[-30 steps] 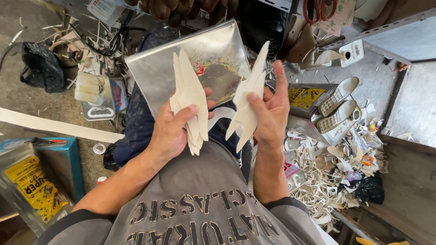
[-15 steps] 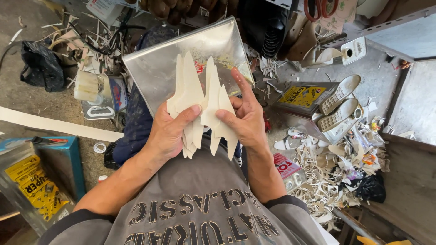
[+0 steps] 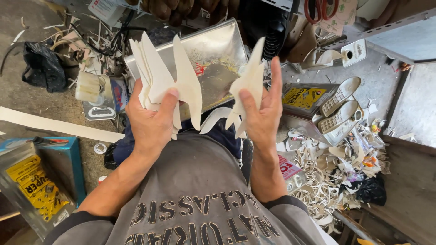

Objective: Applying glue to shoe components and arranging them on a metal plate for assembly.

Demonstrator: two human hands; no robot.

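My left hand point(image 3: 152, 120) grips a stack of cream-coloured cut pieces point(image 3: 159, 75) with pointed tips, thumb pressed across the front. My right hand point(image 3: 263, 113) holds a smaller bunch of the same cream pieces point(image 3: 247, 84), fingers straight up behind them. The two bunches are held apart in front of my chest. Behind them a shiny metal sheet point(image 3: 213, 59) rests on my lap, with a dark stain in its middle. One more curved cream piece point(image 3: 218, 119) lies on my lap between the hands.
A yellow-labelled tin point(image 3: 305, 97) and a pair of pale shoe soles point(image 3: 340, 106) sit to the right above a heap of white offcuts point(image 3: 327, 181). A black bag point(image 3: 43, 68) and a plastic jar point(image 3: 91, 88) lie left. A blue box point(image 3: 50, 168) stands at lower left.
Half a second ago both hands held the pieces together in one bunch. They have now drawn apart, the right hand carrying off a smaller bunch to the right.
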